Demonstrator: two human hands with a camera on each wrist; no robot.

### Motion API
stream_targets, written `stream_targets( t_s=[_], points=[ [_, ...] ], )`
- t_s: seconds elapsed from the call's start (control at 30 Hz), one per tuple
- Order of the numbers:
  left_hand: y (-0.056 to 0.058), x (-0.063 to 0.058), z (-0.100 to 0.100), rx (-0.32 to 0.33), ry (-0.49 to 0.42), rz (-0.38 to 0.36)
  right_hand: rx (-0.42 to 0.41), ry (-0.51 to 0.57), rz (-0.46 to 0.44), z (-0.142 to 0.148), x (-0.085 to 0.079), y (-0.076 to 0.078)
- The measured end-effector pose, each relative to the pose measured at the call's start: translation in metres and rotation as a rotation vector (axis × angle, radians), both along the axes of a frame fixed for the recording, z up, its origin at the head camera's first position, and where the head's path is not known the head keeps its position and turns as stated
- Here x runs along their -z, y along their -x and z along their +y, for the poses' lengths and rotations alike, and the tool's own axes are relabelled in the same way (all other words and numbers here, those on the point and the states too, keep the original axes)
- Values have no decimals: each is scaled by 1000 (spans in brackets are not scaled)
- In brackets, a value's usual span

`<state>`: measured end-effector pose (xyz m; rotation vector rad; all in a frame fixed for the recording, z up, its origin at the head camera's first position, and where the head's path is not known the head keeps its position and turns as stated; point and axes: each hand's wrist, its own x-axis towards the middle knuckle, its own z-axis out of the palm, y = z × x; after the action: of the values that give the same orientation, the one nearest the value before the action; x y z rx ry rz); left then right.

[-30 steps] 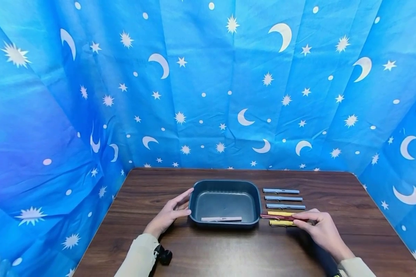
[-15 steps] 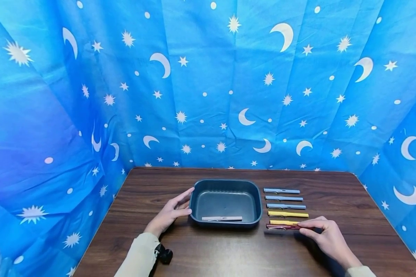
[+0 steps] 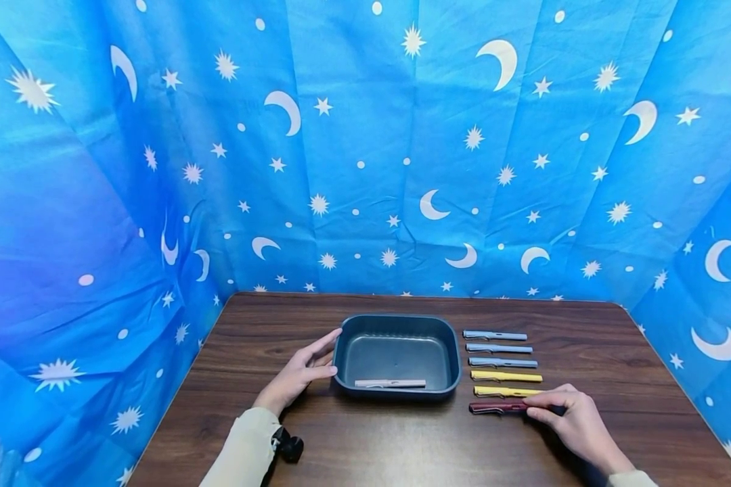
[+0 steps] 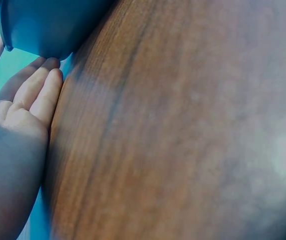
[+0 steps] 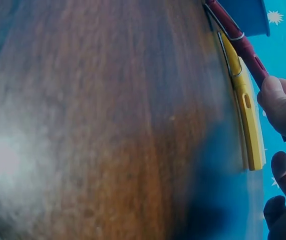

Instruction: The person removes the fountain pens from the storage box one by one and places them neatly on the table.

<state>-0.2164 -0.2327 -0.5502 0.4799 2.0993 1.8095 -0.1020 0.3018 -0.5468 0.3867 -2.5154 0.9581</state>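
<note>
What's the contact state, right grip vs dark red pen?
Touching: the head view shows the right grip pinching the dark red pen near its right end; the right wrist view shows the thumb against its barrel.

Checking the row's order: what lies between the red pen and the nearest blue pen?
In the head view, two yellow pens lie between the red pen and that blue pen.

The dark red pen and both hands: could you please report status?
Right hand pinching dark red pen near its right end. Left hand against left side of tray. Nearest possible snag: yellow pen, just beyond.
</note>
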Motion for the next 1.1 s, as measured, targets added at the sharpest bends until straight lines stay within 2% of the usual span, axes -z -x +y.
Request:
stream_targets(
  t_s=[0.4, 0.57, 0.73, 1.1],
  points=[
    [1, -2, 1, -7, 6, -3, 17, -120, -1, 3, 0, 5],
    [0, -2, 1, -5, 7, -9, 14, -160, 24, 6, 4, 4],
    [0, -2, 2, -5, 3, -2, 21, -178, 49, 7, 6, 4],
    [-1, -2, 1, -1, -6, -7, 32, -193, 26, 9, 8, 4]
  ],
)
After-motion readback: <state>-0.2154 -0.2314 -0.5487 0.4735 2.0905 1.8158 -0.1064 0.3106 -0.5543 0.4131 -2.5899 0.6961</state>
